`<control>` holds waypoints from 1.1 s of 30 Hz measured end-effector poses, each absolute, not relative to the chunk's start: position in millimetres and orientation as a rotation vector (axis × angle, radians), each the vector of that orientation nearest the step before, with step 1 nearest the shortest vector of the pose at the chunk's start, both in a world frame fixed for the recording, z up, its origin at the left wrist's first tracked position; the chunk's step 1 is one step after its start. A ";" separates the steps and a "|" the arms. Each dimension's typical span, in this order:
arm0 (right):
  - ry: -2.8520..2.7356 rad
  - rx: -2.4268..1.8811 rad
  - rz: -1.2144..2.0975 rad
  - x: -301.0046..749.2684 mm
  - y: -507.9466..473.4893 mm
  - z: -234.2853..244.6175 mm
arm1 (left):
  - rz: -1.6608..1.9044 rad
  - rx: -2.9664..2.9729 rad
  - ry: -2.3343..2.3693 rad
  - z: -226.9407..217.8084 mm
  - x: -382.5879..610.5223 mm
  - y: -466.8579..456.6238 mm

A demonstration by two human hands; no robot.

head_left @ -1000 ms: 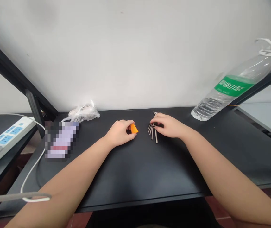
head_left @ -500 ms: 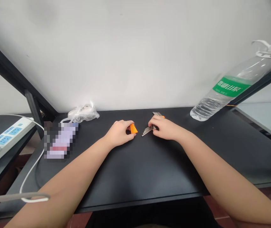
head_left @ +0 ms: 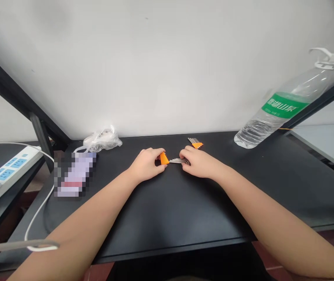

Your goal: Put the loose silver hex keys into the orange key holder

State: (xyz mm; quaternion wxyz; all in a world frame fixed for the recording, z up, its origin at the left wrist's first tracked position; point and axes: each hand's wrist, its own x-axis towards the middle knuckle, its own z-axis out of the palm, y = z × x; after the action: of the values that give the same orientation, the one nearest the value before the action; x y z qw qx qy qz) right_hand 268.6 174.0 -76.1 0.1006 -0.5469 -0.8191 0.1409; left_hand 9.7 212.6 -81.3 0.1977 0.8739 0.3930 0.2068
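Observation:
My left hand [head_left: 146, 164] pinches a small orange hex key holder [head_left: 164, 158] between thumb and fingers, just above the black desk. From the right, my right hand [head_left: 198, 162] closes round a fanned bunch of metal hex keys [head_left: 177, 160]. Their tips point left and come right up to the holder's edge; whether any has entered it I cannot tell. My right palm and fingers hide the other ends of the keys. Behind that hand lies a second set of hex keys [head_left: 195, 141] in an orange holder [head_left: 197, 145].
A large water bottle [head_left: 272, 113] with a green label stands on the desk [head_left: 167, 218] at right. A crumpled plastic bag [head_left: 104, 140] and a blurred-out phone-like object [head_left: 77, 173] lie at left. Beyond them are a power strip [head_left: 9, 171] and a white cable [head_left: 39, 212].
My right hand has moved slightly left and nearer with the hex keys, whose tips now meet the orange holder. The second set behind shows more fully. My left hand stays nearly still.

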 end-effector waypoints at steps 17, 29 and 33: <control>-1.808 -1.346 1.186 243.4 167.5 -63.4 | 0.681 2.617 0.843 -71.5 18.3 197.3; -1.692 -1.331 1.225 258.1 170.0 -57.7 | 0.676 2.709 0.962 -68.1 16.6 196.1; -1.505 -1.368 1.225 275.3 180.0 -64.0 | 0.637 2.674 1.142 -72.2 12.0 204.9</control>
State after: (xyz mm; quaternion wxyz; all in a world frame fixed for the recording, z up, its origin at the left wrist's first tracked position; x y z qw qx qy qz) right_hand 275.3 180.0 -64.0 0.3742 -0.5344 -0.5877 0.4786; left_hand 12.0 204.9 -72.2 0.0823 0.8953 0.3822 0.2134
